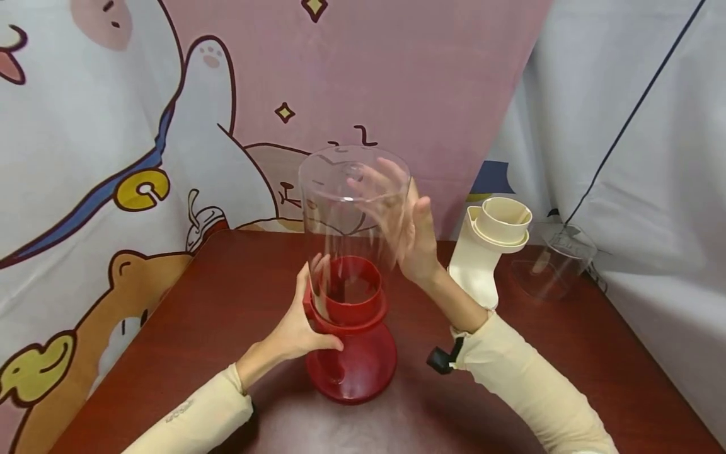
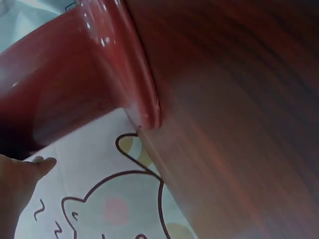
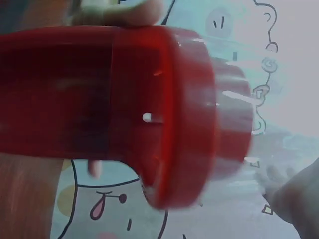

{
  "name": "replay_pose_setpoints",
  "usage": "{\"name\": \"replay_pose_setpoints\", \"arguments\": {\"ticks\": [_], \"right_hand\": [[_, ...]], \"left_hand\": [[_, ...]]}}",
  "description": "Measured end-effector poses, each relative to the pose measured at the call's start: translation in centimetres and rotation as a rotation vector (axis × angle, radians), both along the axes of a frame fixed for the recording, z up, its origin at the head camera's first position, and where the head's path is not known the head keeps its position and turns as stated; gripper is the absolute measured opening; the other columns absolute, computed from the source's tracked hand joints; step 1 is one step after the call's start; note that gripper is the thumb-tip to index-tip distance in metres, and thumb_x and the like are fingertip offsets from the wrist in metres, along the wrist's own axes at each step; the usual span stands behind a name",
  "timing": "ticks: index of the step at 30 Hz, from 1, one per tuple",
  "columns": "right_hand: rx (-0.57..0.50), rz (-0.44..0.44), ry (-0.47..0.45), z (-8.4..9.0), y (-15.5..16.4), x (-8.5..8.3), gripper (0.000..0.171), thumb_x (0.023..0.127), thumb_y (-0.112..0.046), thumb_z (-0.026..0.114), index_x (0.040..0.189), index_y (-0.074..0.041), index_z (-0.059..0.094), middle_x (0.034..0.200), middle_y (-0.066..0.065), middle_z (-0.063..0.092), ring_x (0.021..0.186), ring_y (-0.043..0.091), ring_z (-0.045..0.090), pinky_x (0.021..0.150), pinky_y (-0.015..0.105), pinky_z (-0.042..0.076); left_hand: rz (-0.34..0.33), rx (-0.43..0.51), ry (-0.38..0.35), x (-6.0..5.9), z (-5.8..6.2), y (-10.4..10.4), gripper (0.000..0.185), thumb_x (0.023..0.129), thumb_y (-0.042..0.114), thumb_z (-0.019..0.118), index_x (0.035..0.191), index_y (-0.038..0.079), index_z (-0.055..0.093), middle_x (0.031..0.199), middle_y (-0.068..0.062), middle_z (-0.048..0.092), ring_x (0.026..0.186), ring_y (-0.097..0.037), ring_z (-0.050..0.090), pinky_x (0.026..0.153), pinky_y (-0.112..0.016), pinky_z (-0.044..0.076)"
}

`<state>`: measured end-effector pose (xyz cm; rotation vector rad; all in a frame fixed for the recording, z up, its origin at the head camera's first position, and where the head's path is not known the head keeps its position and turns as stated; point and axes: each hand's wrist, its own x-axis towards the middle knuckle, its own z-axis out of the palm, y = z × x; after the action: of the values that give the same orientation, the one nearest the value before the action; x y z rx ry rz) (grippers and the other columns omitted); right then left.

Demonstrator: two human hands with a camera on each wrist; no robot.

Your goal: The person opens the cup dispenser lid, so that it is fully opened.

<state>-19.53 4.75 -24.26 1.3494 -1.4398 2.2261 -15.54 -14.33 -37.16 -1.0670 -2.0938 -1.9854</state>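
Note:
A red stand with a round foot and a wide collar stands upright on the table. Above its collar rises a clear cylinder, open at the top; whether it is fully seated cannot be told. My left hand grips the stand just under the collar, thumb in front and fingers round the far side. At the cylinder's right side is my right hand, its fingers extended and seen partly through the clear wall. The right wrist view shows the collar up close.
A cream stand with a ring-shaped top is behind my right forearm. Farther right, a smaller clear container is near the table's edge. Printed cloth hangs behind the dark red wooden table.

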Motion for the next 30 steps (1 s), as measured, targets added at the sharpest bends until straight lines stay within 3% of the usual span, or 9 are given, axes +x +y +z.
{"name": "replay_pose_setpoints", "arguments": {"ticks": [2, 6, 10, 14, 18, 22, 26, 30], "right_hand": [[0.016, 0.031, -0.004, -0.1, -0.5, -0.1, 0.081, 0.076, -0.072, 0.04, 0.134, -0.015, 0.031, 0.131, 0.007, 0.047, 0.119, 0.035, 0.046, 0.1, 0.053, 0.032], [0.034, 0.003, 0.012, -1.3, -0.6, -0.1, 0.083, 0.074, -0.073, 0.044, 0.134, -0.016, 0.031, 0.125, 0.003, 0.052, 0.107, 0.026, 0.057, 0.094, 0.054, 0.038], [0.012, -0.028, 0.043, -1.6, -0.3, -0.1, 0.091, 0.07, -0.071, 0.052, 0.135, -0.011, 0.03, 0.126, 0.008, 0.051, 0.106, 0.027, 0.058, 0.093, 0.051, 0.041], [0.062, -0.053, 0.087, -0.9, -0.4, -0.2, 0.096, 0.069, -0.071, 0.053, 0.136, -0.007, 0.028, 0.126, 0.015, 0.049, 0.107, 0.03, 0.057, 0.091, 0.048, 0.044], [0.116, -0.034, 0.063, -0.3, -0.9, -0.6, 0.093, 0.072, -0.071, 0.05, 0.136, -0.008, 0.027, 0.126, 0.015, 0.049, 0.107, 0.04, 0.053, 0.09, 0.051, 0.043], [0.08, -0.015, 0.015, -0.4, -1.2, -1.1, 0.091, 0.072, -0.071, 0.05, 0.135, -0.008, 0.03, 0.123, 0.009, 0.053, 0.106, 0.046, 0.051, 0.088, 0.055, 0.043], [0.016, -0.037, 0.029, -1.0, -0.9, -0.9, 0.09, 0.072, -0.07, 0.051, 0.134, -0.007, 0.032, 0.123, 0.008, 0.055, 0.105, 0.037, 0.056, 0.088, 0.054, 0.043], [0.004, -0.067, 0.068, -1.2, -0.9, -0.3, 0.09, 0.072, -0.069, 0.052, 0.134, -0.006, 0.031, 0.125, 0.013, 0.052, 0.104, 0.028, 0.059, 0.089, 0.05, 0.044]], "left_hand": [[-0.019, 0.024, 0.002, 0.1, -0.2, 0.3, 0.119, 0.057, 0.025, 0.083, 0.142, 0.016, 0.0, 0.147, -0.002, 0.015, 0.135, -0.024, 0.017, 0.105, -0.024, 0.031], [-0.035, 0.032, -0.021, 0.4, -0.7, 0.8, 0.113, 0.056, 0.007, 0.083, 0.138, 0.015, 0.006, 0.141, -0.005, 0.025, 0.126, -0.037, 0.028, 0.097, -0.026, 0.041], [-0.054, 0.056, 0.018, 0.1, -0.8, 1.2, 0.109, 0.055, -0.004, 0.081, 0.135, 0.009, 0.008, 0.139, -0.009, 0.026, 0.123, -0.043, 0.028, 0.096, -0.029, 0.042], [-0.086, 0.088, 0.06, -0.2, -0.5, 1.3, 0.108, 0.054, -0.011, 0.078, 0.134, 0.005, 0.007, 0.138, -0.014, 0.025, 0.123, -0.044, 0.027, 0.097, -0.036, 0.041], [-0.03, 0.073, 0.055, 0.0, -0.3, 0.9, 0.108, 0.053, -0.011, 0.078, 0.134, 0.008, 0.009, 0.136, -0.012, 0.028, 0.121, -0.038, 0.034, 0.096, -0.03, 0.043], [0.028, 0.016, -0.001, 0.1, -0.3, 0.6, 0.107, 0.056, -0.006, 0.079, 0.135, 0.014, 0.01, 0.136, -0.005, 0.03, 0.119, -0.03, 0.04, 0.092, -0.025, 0.044], [0.023, -0.011, -0.009, 0.0, -0.3, 0.7, 0.106, 0.057, -0.003, 0.079, 0.135, 0.014, 0.01, 0.136, -0.003, 0.03, 0.121, -0.035, 0.038, 0.093, -0.026, 0.044], [-0.017, 0.024, 0.026, -0.2, -0.4, 0.7, 0.106, 0.055, -0.007, 0.079, 0.134, 0.009, 0.009, 0.137, -0.006, 0.028, 0.122, -0.042, 0.033, 0.095, -0.027, 0.043]]}}
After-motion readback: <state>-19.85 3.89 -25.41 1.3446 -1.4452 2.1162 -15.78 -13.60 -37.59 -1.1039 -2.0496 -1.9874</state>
